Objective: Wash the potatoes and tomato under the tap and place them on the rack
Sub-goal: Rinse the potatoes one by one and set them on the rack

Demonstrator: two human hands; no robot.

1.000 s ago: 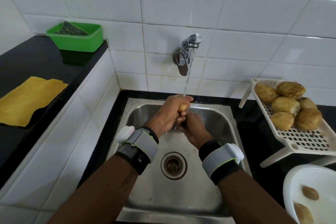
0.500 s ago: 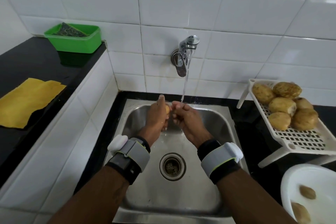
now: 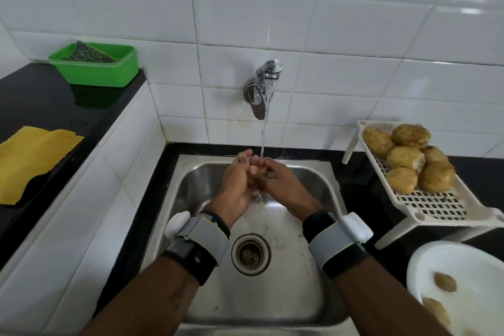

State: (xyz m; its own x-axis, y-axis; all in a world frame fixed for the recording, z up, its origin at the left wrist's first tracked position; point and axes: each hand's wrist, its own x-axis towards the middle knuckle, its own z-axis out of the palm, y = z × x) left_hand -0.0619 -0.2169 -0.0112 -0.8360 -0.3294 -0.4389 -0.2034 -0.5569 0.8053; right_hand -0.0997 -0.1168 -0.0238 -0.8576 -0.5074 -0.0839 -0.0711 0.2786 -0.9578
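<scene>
Since half a second ago the hands have drawn together again, and fingers now nearly cover the potato that showed between parted palms.

Nearest, at the right, a white bowl (image 3: 417,267) holds two unwashed-looking potatoes (image 3: 445,282), so by my reckoning the job is past halfway. No tomato is visible anywhere.

Over the steel sink (image 3: 313,188), beyond the drain (image 3: 251,254), the left hand (image 3: 237,185) and right hand (image 3: 285,185) meet. Each grip is curled close round the small potato (image 3: 260,170), of which only a sliver shows between the fingers. The water stream (image 3: 262,142) falls straight onto it.

On the black desk to the right stands the white slotted rack (image 3: 436,207), with a pile of potatoes (image 3: 406,157) crowded at its far end. The tap (image 3: 266,84) is on the tiled wall behind. On the far left are a yellow cloth (image 3: 32,161) and a green tub (image 3: 95,68).

The potato is wet and small, so rubbing it with loosened fingers could send it into the basin. The crowded pile on the rack may also roll if the next potato is dropped against it.
</scene>
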